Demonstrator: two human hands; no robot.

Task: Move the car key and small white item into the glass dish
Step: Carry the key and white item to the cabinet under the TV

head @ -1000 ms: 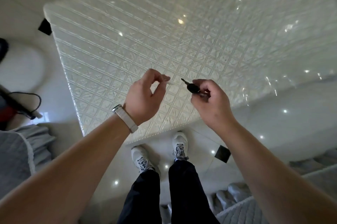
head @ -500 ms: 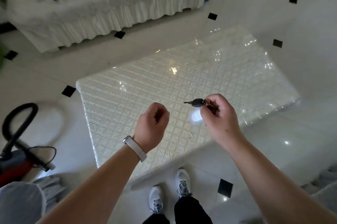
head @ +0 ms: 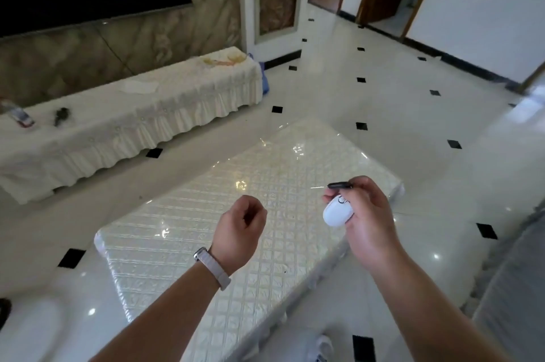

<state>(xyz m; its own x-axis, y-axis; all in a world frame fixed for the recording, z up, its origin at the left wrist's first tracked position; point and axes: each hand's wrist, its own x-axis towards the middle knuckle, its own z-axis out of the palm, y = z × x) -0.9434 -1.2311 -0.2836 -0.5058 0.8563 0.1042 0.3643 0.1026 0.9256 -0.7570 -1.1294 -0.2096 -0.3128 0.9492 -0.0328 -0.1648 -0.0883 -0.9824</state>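
**Both items in one hand, no dish in sight**

Your right hand (head: 364, 214) grasps both things at once: the key (head: 339, 185) pinched at the top between fingertips, its thin blade poking left, and the white item (head: 338, 212) hanging just below it against your fingers, right of centre in the frame. Your left hand (head: 241, 224) is curled loosely closed, and I cannot tell whether it holds anything.

The main risk is a drop. You carry two things in a light fingertip pinch, and whether a ring joins them is too small to tell. If the grip loosens while you walk, either could fall to the glossy tiled floor (head: 383, 72) or the bench (head: 236, 214) below your hands.

The second risk is the search itself. No glass dish shows anywhere; clear glass on the pale draped bench (head: 132, 125) at upper left would be easy to miss. The small things lying on it are too blurred to name.

Against the earlier frames, your view is raised from straight down at your feet to across the room. The white item, a blur behind the key half a second ago, now shows plainly. The left hand's thumb-and-finger pinch of a second ago is now a loose curl.
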